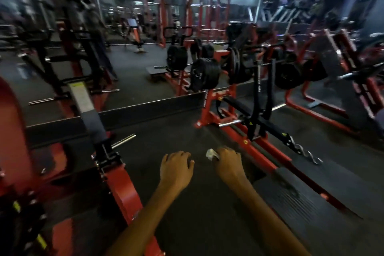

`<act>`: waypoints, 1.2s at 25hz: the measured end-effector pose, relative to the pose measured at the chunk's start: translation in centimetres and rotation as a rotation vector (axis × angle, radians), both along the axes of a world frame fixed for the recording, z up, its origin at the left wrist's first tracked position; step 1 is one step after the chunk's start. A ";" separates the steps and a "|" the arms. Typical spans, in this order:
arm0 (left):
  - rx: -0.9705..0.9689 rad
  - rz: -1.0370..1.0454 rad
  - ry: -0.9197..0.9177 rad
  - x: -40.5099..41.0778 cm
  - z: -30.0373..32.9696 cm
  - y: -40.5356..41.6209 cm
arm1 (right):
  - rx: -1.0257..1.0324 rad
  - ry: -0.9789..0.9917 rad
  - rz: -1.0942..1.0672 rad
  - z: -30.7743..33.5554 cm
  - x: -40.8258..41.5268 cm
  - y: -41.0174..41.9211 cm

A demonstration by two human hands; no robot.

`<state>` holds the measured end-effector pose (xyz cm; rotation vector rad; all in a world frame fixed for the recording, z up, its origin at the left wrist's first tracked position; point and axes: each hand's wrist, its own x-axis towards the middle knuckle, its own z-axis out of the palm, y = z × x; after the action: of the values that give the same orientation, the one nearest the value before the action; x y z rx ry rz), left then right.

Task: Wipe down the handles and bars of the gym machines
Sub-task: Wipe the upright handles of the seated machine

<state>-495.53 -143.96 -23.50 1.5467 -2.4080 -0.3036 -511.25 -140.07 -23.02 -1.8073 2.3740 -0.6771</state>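
Note:
My right hand (228,164) grips a small crumpled white cloth (211,154), which sticks out at the left of the fist. My left hand (176,169) hangs beside it with loosely curled fingers and holds nothing. Both hands hover over the dark rubber floor, touching no machine. To the right lies a red machine frame (264,147) with a chrome peg (229,124), black straps (257,102) and a curled chrome handle (307,155). On the left stands a red and black machine arm (120,185) with a chrome peg (123,141).
A black ridged footplate (301,195) lies at the lower right. Black weight plates (204,75) hang on red racks in the middle distance. More red machines fill the back and right. A low dark step (145,108) crosses the floor ahead. The frame is motion-blurred.

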 end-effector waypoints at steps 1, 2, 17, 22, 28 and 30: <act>-0.003 0.038 -0.002 -0.7 -0.1 -2.7 | -0.003 0.005 0.028 0.1 -1.1 -3.0; -0.011 0.075 0.005 -1.2 -0.2 -5.1 | -0.013 -0.001 0.057 0.3 -1.9 -5.6; -0.083 0.611 -0.016 0.6 -0.6 -40.9 | -0.048 -0.118 0.594 0.5 -1.0 -50.4; -0.098 0.836 -0.020 4.1 -1.6 -51.1 | -0.099 -0.179 0.811 0.9 3.0 -64.2; -0.210 1.017 0.026 8.5 0.5 -60.8 | -0.107 -0.273 1.030 2.3 10.9 -76.9; -0.239 1.080 0.044 10.9 -0.3 -63.6 | -0.106 -0.307 1.104 1.7 14.2 -80.4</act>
<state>-484.65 -207.58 -23.83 2.3543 -1.2057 0.1675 -497.08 -220.50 -21.31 -2.3892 0.8941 -0.7928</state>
